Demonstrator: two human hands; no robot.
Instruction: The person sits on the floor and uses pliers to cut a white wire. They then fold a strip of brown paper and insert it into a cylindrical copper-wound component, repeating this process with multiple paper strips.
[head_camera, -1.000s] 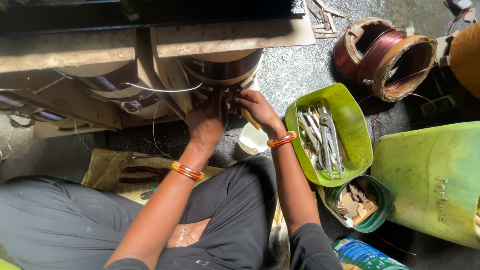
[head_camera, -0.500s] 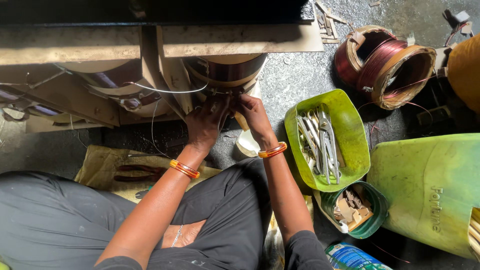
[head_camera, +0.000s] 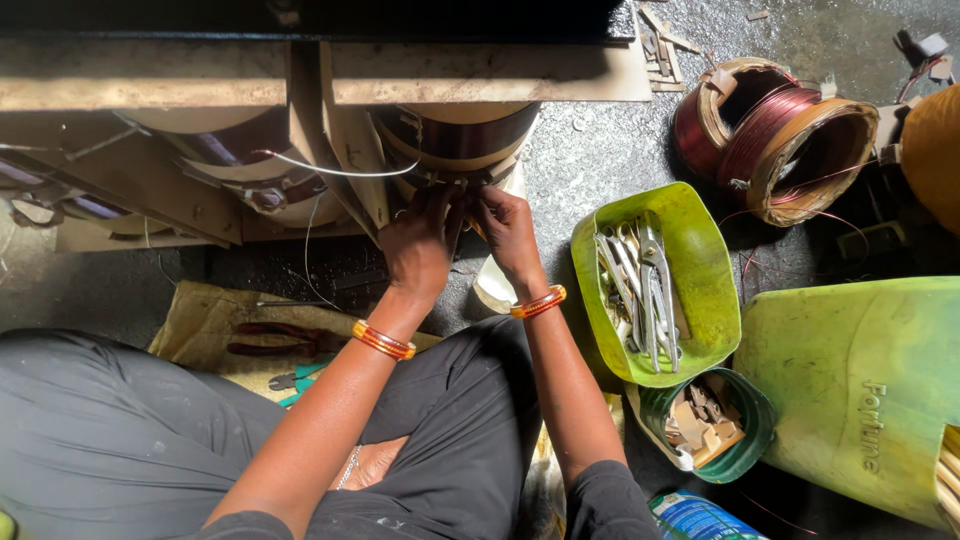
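Hands: left hand (head_camera: 418, 245) | right hand (head_camera: 507, 228) | still at coil (head_camera: 455, 140) (view shifted).

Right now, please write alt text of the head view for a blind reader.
Both hands, left hand and right hand, touch a copper-wound coil under a wooden frame. Beside lie a green tray of metal tools and a wire spool.

Your hands meet at a glossy, dark brown wound coil (head_camera: 455, 140) under pale, matt board (head_camera: 480, 75). Beside you, a smooth lime-green plastic tub (head_camera: 700, 240) holds dull grey metal tools (head_camera: 640, 285). The reddish copper wire spool (head_camera: 765, 125) shines; the grey concrete floor (head_camera: 610, 150) looks rough and gritty.
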